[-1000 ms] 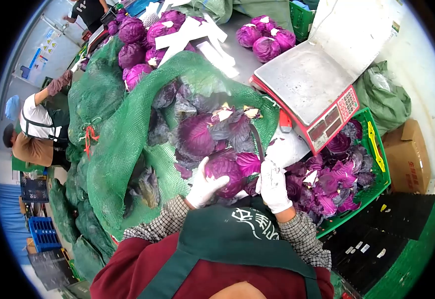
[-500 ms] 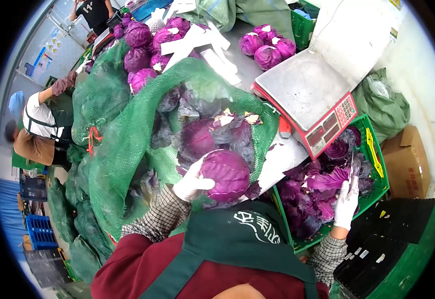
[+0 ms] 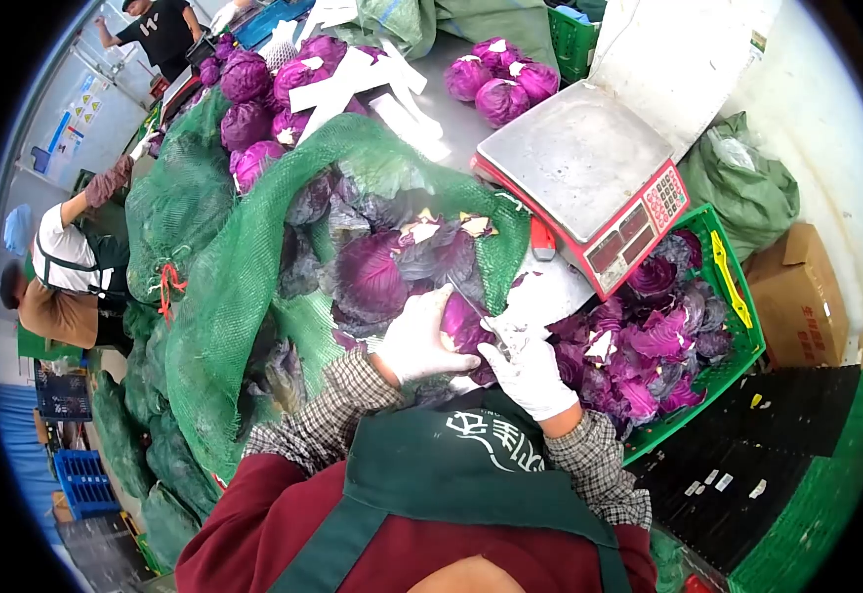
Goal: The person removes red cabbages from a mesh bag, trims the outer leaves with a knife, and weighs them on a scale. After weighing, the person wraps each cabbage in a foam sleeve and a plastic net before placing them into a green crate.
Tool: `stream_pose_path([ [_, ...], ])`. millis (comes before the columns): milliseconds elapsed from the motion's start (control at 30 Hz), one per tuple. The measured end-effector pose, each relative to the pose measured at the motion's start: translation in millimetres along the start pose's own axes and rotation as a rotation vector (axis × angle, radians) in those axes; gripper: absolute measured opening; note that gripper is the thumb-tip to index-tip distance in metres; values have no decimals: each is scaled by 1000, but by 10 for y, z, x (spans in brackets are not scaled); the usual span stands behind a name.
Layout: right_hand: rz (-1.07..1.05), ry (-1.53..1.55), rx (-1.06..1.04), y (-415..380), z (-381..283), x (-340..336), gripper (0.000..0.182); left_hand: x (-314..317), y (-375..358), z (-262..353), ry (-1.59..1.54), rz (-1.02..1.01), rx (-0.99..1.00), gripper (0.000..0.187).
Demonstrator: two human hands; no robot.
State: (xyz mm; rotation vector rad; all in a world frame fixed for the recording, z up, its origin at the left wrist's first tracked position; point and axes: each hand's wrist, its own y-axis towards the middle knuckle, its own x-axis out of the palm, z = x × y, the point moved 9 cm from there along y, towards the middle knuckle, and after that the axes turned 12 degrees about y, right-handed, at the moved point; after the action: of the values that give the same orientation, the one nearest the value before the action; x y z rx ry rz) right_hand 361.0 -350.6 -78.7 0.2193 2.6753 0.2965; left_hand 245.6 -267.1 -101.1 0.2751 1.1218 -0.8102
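Note:
My left hand [image 3: 419, 339], in a white glove, is wrapped round the left side of a purple cabbage [image 3: 464, 324] in front of my apron. My right hand [image 3: 530, 373], gloved too, is closed on a knife [image 3: 468, 302] whose thin blade lies against the cabbage. Much of the cabbage is hidden by the hands. Behind it, more cabbages and dark outer leaves [image 3: 370, 272] lie in an open green net bag [image 3: 239, 306]. On my right a green crate [image 3: 738, 368] holds loose purple leaves [image 3: 649, 341].
A red scale [image 3: 589, 178] stands beyond the crate, with a red-handled tool [image 3: 542, 239] beside it. Trimmed cabbages [image 3: 500, 79] and white strips [image 3: 352, 84] lie at the back. A co-worker [image 3: 71, 257] is at the left, another person [image 3: 160, 35] farther off.
My right hand has come from the leaf crate to the cabbage, with the knife. My left hand has shifted over the cabbage, which now shows less. The view has shifted slightly.

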Motion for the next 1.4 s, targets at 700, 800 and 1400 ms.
stream_pose_path([
  [700,-155,-492,-82,157,376,109,17,8,184,119,121,-90,86,101],
  [800,279,-364,-208,170,542,-305,23,-83,83,149,166,25,137,104],
  [1400,-27,-161,-113,193,13,96,26,-117,-226,169,-35,106,273,100],
])
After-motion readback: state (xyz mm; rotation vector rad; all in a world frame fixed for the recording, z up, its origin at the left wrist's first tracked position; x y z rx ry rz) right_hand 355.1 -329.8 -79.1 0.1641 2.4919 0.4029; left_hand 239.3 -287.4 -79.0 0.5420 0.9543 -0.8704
